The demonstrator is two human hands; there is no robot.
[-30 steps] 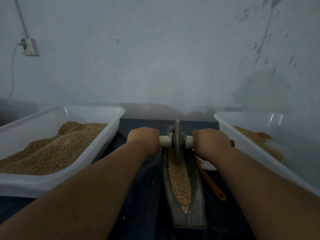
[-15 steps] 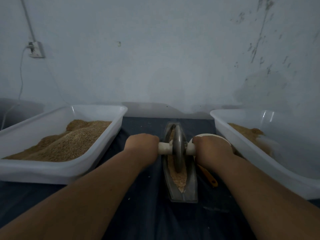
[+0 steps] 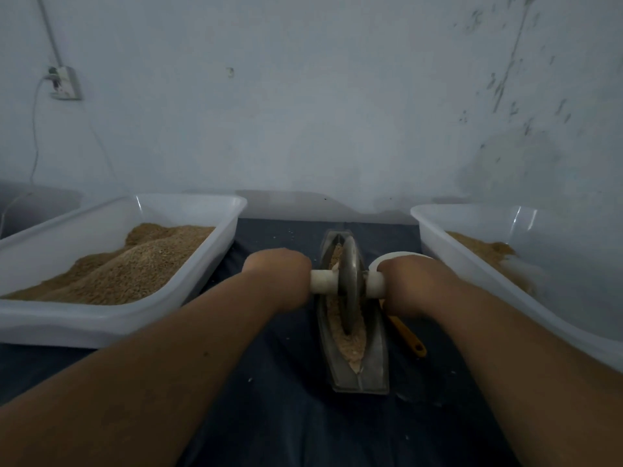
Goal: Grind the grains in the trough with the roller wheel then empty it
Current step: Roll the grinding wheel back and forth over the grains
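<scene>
The trough lies lengthwise on a dark cloth, its blunt near end toward the person and its far end pointing at the wall. It sits in the lane between two white plastic tubs. The left tub stands apart from it, with a strip of bare cloth between them. The right tub is closer, and an orange-handled scoop lies in the gap just beside the trough's right edge. Its pale bowl shows behind the right hand. Open cloth stretches out in front of the trough's near end, and a shorter patch lies beyond its far end before the wall.

Both hands are clenched round the white handle that passes through the roller wheel. The left hand grips the left stub and the right hand grips the right stub, knuckles up, each close against the wheel with only a short piece of handle showing. The fingers are wrapped underneath, out of sight.

The wheel is a grey metal disc standing upright on edge in the trough's groove, about midway along it. Pale, crushed-looking grains fill the groove on the near side, tapering to a point, and a little more shows on the far side. The left tub holds a heaped brown mound. The right tub holds a smaller pile. A few pale specks dot the cloth.
</scene>
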